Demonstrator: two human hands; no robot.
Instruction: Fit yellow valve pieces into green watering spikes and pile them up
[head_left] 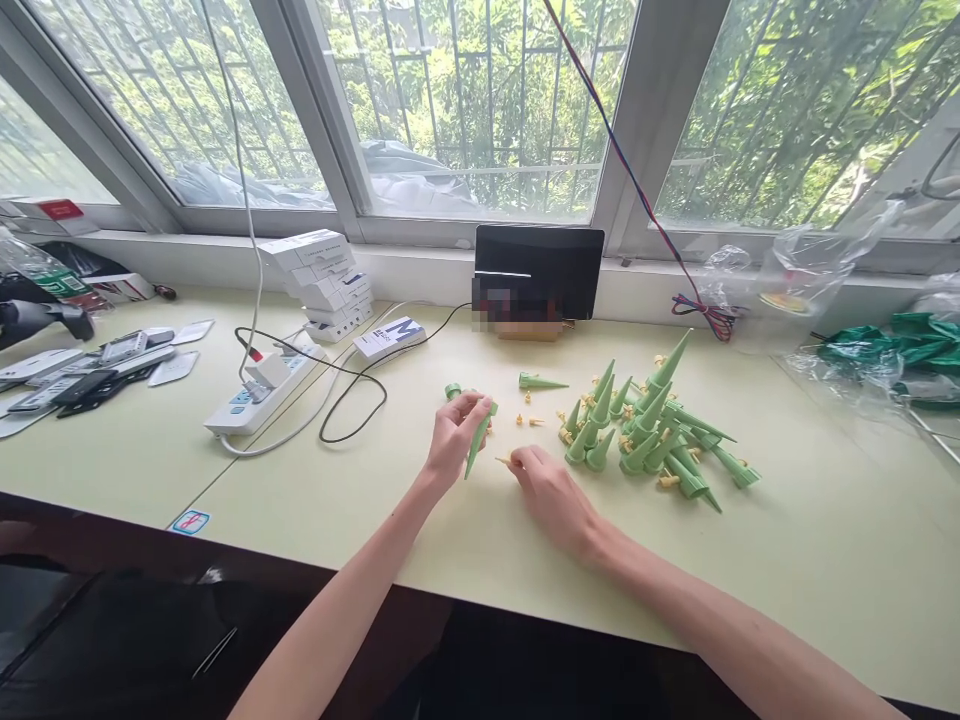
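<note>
My left hand (pixel 450 440) is closed around a green plastic spike (pixel 476 452), its pointed tip aimed down toward the table. Just beyond those fingers is a green cap (pixel 452 391); whether it touches the hand I cannot tell. Low over the tabletop, my right hand (pixel 556 500) pinches a small yellow valve (pixel 504 460) whose thin end sticks out to the left. Beyond both hands, a few loose yellow valves (pixel 535 422) lie near a single green spike (pixel 545 382) on its side. To the right is a cluster of green spikes (pixel 646 425), some upright and some lying, several with yellow valves.
A tablet (pixel 538 265) leans at the window sill. On the left are a power strip (pixel 262 390) with cables, a white box (pixel 388 338), stacked white boxes (pixel 322 285) and several phones (pixel 112 365). Clear plastic bags (pixel 795 280) lie at the far right.
</note>
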